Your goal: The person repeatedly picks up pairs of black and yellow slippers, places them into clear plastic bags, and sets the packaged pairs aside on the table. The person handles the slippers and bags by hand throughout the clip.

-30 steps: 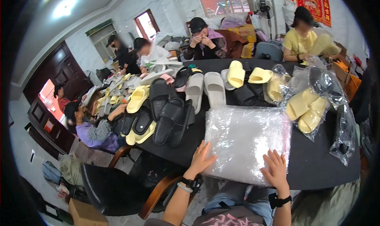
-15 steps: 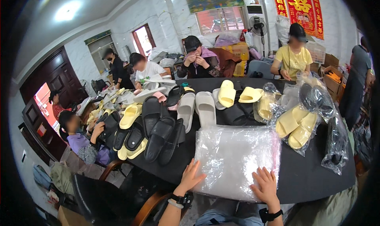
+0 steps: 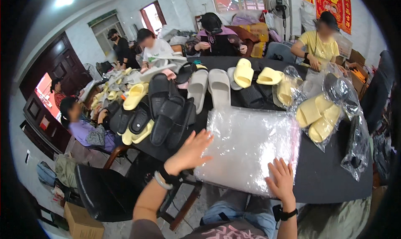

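Observation:
A stack of clear plastic bags (image 3: 246, 143) lies flat at the table's near edge. My left hand (image 3: 191, 152), fingers stretched out, is at the stack's left side, its fingertips close to the edge; whether they touch it I cannot tell. On the lower right part of the stack rests my right hand (image 3: 282, 179), fingers spread and holding nothing. Beyond the stack stand grey slippers (image 3: 219, 88). Black slippers (image 3: 167, 122) are heaped to the left, nearest my left hand. To the right, a pair of yellow slippers (image 3: 319, 117) sits in clear plastic.
The black-topped table (image 3: 330, 168) curves off at the right, where bagged black slippers (image 3: 357, 151) lie. A black chair (image 3: 108, 189) stands at my left, above a cardboard box (image 3: 82, 222). Several people sit around the table, one in a yellow shirt (image 3: 319, 48).
My left hand has moved up and forward along the stack's left side. My right hand stays on the stack's right part. The far person in black has lowered their hands from the face.

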Demonstrator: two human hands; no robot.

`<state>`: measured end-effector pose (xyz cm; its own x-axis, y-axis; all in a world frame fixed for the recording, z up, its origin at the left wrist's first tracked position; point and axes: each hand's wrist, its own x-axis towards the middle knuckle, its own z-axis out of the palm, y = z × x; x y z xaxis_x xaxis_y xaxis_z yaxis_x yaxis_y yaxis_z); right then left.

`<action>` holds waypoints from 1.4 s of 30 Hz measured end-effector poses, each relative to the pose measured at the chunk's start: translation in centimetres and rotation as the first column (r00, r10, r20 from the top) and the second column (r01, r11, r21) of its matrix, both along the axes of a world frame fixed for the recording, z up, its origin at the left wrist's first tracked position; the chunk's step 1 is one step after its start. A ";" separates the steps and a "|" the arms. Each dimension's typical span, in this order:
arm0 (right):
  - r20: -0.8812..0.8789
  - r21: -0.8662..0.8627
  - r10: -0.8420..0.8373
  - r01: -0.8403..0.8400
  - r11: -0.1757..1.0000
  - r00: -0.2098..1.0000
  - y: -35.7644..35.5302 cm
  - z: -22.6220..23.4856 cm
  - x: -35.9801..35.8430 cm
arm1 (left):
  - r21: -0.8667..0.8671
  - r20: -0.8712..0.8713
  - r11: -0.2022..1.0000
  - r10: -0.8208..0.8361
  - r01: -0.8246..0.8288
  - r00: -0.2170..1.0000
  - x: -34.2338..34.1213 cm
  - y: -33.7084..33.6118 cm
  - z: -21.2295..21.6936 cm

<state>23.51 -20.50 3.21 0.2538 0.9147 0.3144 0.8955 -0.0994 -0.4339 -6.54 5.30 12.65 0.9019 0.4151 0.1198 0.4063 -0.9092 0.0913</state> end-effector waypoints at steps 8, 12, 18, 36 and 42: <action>-0.020 0.008 0.016 -0.016 1.000 1.000 -0.1 0.6 0.1 | 0.105 0.075 0.994 -0.023 0.015 0.997 7.5 7.4 -3.9; -0.012 0.022 0.001 -0.001 1.000 1.000 -0.4 0.6 0.1 | 0.136 -0.115 0.990 0.063 -0.047 0.991 8.9 9.7 -7.8; 0.002 0.020 -0.011 0.011 1.000 1.000 -0.3 0.4 0.0 | -0.070 -0.238 0.985 0.138 -0.159 0.961 8.9 10.5 -9.5; -0.048 0.032 -0.016 0.017 0.999 0.999 -0.2 0.2 -0.2 | -0.066 -0.180 0.996 -0.075 0.064 0.981 2.4 -0.9 -4.2; -0.045 0.004 -0.025 0.025 1.000 0.999 -0.2 0.7 -0.1 | -0.079 0.003 0.996 0.034 -0.034 0.999 0.9 -4.4 -8.0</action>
<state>23.43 -20.70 3.93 0.2907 0.9066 0.3060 0.8725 -0.1199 -0.4737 -5.59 0.88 4.69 0.8865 0.4540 0.0893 0.4365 -0.8846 0.1644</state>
